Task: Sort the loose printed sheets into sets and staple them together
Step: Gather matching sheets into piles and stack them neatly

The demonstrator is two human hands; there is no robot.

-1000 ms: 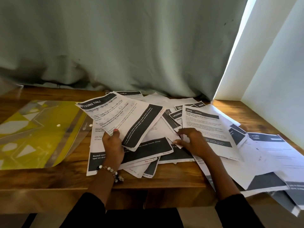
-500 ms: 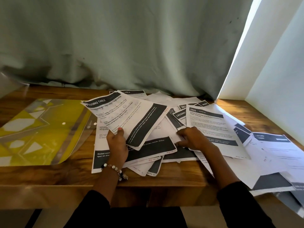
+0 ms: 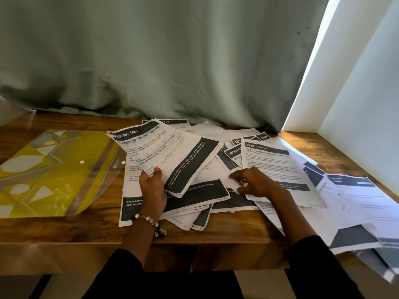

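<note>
Several loose printed sheets (image 3: 207, 169) with black bands lie scattered in an overlapping heap across the wooden table (image 3: 64, 229). My left hand (image 3: 152, 188) grips a sheet headed "DRESSING TABLE" (image 3: 164, 152) by its lower edge, thumb on top, and holds it tilted above the heap. My right hand (image 3: 257, 183) rests on the heap with curled fingers, pinching the left edge of a sheet numbered 2945 (image 3: 274, 167). No stapler shows anywhere in view.
A yellow and clear plastic document folder (image 3: 54, 173) lies flat at the left of the table. A grey-green curtain (image 3: 162, 61) hangs behind. White walls (image 3: 362, 93) close the right side. More sheets (image 3: 362, 203) overhang the table's right front edge.
My left hand keeps the same sheet raised. My right hand has stayed on the 2945 sheet with small finger shifts. The head camera has drifted a little.
</note>
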